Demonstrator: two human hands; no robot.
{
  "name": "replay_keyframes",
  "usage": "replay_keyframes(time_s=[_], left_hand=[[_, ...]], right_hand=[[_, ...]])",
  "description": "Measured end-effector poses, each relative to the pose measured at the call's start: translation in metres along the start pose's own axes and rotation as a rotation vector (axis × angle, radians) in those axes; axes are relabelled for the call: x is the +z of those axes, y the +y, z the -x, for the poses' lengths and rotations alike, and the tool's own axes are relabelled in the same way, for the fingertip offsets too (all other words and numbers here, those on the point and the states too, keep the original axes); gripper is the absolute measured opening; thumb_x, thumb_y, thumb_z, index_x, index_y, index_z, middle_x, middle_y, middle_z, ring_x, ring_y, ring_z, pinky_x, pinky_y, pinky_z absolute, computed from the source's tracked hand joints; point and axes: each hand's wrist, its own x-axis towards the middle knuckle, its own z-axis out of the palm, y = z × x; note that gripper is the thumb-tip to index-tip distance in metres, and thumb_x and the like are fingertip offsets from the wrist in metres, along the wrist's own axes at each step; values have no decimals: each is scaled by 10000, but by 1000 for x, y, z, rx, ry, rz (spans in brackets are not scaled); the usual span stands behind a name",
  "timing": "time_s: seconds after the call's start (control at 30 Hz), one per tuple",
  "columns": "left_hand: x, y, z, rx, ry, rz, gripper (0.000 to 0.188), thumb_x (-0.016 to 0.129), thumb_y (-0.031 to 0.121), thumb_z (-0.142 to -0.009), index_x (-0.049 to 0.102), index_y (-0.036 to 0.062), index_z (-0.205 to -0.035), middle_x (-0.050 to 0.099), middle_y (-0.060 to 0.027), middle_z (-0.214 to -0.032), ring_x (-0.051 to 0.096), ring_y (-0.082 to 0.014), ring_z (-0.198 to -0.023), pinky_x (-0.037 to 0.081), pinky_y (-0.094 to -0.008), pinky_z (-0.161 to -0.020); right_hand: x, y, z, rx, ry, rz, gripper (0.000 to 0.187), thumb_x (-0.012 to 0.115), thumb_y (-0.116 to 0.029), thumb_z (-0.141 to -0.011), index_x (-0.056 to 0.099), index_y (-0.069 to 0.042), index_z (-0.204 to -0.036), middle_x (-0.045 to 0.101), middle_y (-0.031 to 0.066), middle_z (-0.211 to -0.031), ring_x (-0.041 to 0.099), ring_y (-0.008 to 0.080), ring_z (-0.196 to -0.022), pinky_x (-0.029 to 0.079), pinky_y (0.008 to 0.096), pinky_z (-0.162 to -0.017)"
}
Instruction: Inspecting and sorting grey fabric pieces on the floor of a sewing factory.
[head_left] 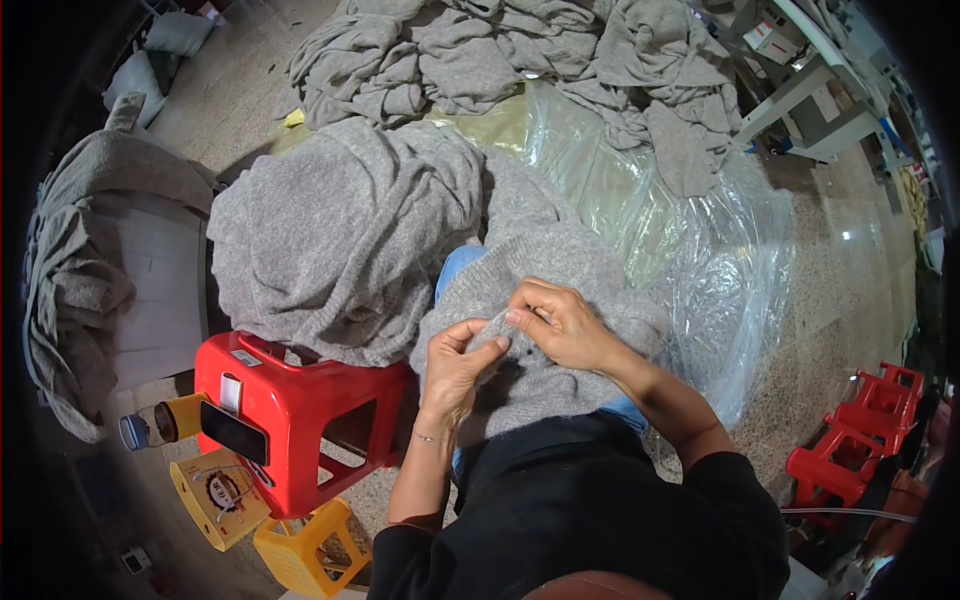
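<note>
A grey knitted garment (545, 395) lies across my lap, with a ribbed band along its far side. My left hand (455, 365) pinches a fold of this knit between thumb and fingers. Close beside it, my right hand (562, 325) grips the same raised fold, thumb against fingertips. Whether a small tool or thread sits between the fingertips is too small to make out. To the left, a large heap of grey knitwear (330, 235) rests on a red plastic stool (310, 400) and reaches close to my knee.
Clear plastic sheeting (710, 290) covers floor ahead, with more grey knits (500, 55) piled beyond. A phone (234, 431) and a bottle (150, 425) are by the red stool, near a yellow box (220, 497) and yellow stool (312, 550). Red stools (850, 430) stand right.
</note>
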Motion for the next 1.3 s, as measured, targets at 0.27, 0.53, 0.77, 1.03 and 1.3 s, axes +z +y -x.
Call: replay_keyframes(time_s=[0.27,0.53,0.77,1.03,1.3], left_hand=[[-6,1,-2,11,-63,101,110,721,-32,-863,712,0,-968,708,-17,-916,623,-45,-792,485,-199,-724],[4,-1,-1,2,-51,20,81,715,-36,-867,698,15,-928,679,4,-873,587,-20,-758,463,-175,-664],[6,-12,-6,137,62,115,139,706,-89,-841,696,-2,-948,702,-22,-890,626,-46,-809,508,-189,-732],[6,-10,-8,334,157,-143,193,656,-111,-803,723,-13,-955,658,22,-853,533,-20,-754,431,-176,-654],[-24,2,-11,184,304,-10,115,675,-56,-841,722,-14,-937,686,-6,-782,566,-42,-605,418,-190,-537]], right_hand=[[2,2,-1,62,-129,-87,196,657,-189,-931,615,-2,-890,607,112,-777,551,216,-659,438,375,-626],[7,7,-2,210,-39,-93,203,664,-206,-918,622,-9,-890,592,124,-718,554,246,-644,441,386,-625],[3,-1,-1,-119,-24,147,156,644,-156,-934,601,-13,-891,599,140,-795,617,331,-687,462,431,-602],[9,-14,5,-302,-7,281,96,661,-99,-920,596,-28,-912,585,115,-833,632,340,-672,483,426,-553],[-34,-4,22,-44,-129,323,297,739,-123,-847,591,0,-1072,591,133,-1031,635,307,-963,513,400,-822]])
